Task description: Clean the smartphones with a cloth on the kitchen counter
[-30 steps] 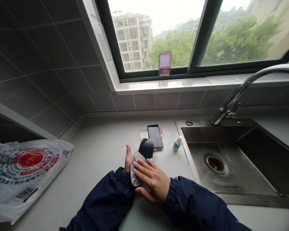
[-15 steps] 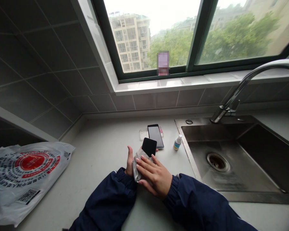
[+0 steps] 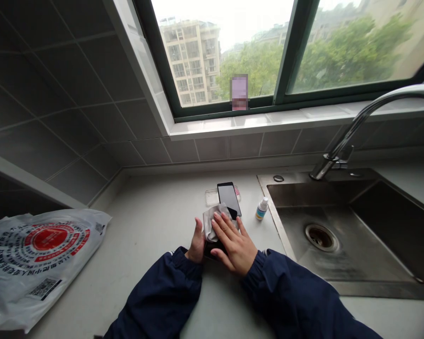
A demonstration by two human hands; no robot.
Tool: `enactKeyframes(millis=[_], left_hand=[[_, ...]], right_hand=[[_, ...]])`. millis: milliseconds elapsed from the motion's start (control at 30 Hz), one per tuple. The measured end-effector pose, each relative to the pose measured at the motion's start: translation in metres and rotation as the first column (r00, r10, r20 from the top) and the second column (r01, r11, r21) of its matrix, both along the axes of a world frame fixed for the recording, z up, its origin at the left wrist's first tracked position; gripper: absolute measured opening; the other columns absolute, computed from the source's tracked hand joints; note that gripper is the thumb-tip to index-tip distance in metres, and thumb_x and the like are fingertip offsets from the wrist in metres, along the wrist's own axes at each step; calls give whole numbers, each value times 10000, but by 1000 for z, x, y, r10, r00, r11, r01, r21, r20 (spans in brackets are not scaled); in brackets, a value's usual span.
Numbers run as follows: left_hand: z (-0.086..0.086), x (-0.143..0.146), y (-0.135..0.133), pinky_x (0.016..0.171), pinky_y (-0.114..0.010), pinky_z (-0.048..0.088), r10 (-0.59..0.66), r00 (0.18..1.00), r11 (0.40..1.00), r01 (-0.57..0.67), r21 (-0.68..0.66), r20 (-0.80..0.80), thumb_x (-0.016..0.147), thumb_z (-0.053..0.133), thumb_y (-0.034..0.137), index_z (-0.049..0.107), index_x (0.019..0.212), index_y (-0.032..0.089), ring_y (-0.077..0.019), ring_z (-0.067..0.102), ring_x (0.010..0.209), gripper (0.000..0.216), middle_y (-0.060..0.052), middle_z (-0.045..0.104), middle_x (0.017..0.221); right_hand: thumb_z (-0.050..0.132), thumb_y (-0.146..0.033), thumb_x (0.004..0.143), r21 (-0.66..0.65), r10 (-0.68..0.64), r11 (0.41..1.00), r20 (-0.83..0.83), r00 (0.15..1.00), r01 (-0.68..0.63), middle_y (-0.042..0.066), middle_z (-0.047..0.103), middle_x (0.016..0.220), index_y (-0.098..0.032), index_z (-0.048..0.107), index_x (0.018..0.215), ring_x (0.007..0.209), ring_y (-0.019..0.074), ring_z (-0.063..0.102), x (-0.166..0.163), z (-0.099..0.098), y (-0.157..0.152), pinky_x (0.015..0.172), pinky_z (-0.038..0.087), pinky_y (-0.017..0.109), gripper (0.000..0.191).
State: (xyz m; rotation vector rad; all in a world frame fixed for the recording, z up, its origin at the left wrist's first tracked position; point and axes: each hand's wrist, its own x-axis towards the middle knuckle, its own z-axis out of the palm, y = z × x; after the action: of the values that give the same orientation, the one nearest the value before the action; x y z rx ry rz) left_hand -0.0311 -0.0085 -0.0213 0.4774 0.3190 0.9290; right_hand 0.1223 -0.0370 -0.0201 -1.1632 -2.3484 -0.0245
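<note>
My left hand [image 3: 197, 239] is closed around a dark smartphone [image 3: 212, 248] from below, its thumb sticking up along the left side. A crumpled light-grey cloth [image 3: 209, 225] covers the phone's far part. My right hand [image 3: 235, 246] holds that cloth against the screen, fingers stretched over it and pointing away from me. Just beyond my hands, a second smartphone [image 3: 227, 194] lies face up on the counter. It rests partly over a clear phone case [image 3: 211, 197] with a pink patch on its right end. Most of my left fingers are hidden under the phone.
A small white spray bottle [image 3: 261, 209] with a blue and yellow label stands right of the phones. The steel sink [image 3: 288, 245] and its chrome faucet [image 3: 334, 146] are at the right. A printed plastic bag [image 3: 28, 282] lies on the left. A window fills the back.
My right hand has slid the cloth forward over the phone, from its near part to its far end. The near part of the screen is now uncovered.
</note>
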Motion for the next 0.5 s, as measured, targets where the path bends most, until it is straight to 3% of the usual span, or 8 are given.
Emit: enactKeyframes(millis=[100, 200, 333, 500], left_hand=[[0, 0, -1, 1191, -492, 230, -81, 996, 996, 82, 37, -27, 833, 438, 765, 382, 1506, 195, -347, 310, 1452, 884, -144, 461, 1504], [-1, -1, -2, 1192, -486, 220, -81, 995, 995, 84, 50, -56, 832, 422, 772, 420, 1487, 184, -354, 278, 1464, 880, -142, 437, 1521], [0, -2, -2, 1184, -475, 236, -61, 995, 996, 65, 55, -83, 842, 446, 747, 443, 1472, 161, -361, 306, 1450, 860, -149, 457, 1505], [3, -2, -1, 1141, -479, 312, -52, 997, 998, 54, 36, -64, 854, 420, 746, 361, 1516, 191, -359, 388, 1404, 866, -153, 473, 1490]], right_hand=[[452, -429, 988, 18, -38, 999, -19, 999, 38, 120, 219, 1613, -142, 150, 1578, 1500, 302, 199, 3, -1, 4, 1202, 144, 549, 723], [438, -413, 993, 26, -72, 997, -32, 997, 73, 120, 221, 1613, -148, 127, 1581, 1498, 303, 207, 5, 0, 7, 1191, 174, 557, 717], [418, -403, 1001, 25, -100, 995, -36, 994, 101, 110, 222, 1613, -160, 110, 1583, 1496, 300, 214, 6, 1, 8, 1178, 206, 564, 702], [404, -386, 1004, 33, -132, 990, -56, 990, 134, 123, 237, 1607, -146, 117, 1582, 1492, 303, 229, 7, 0, 10, 1156, 256, 572, 688]])
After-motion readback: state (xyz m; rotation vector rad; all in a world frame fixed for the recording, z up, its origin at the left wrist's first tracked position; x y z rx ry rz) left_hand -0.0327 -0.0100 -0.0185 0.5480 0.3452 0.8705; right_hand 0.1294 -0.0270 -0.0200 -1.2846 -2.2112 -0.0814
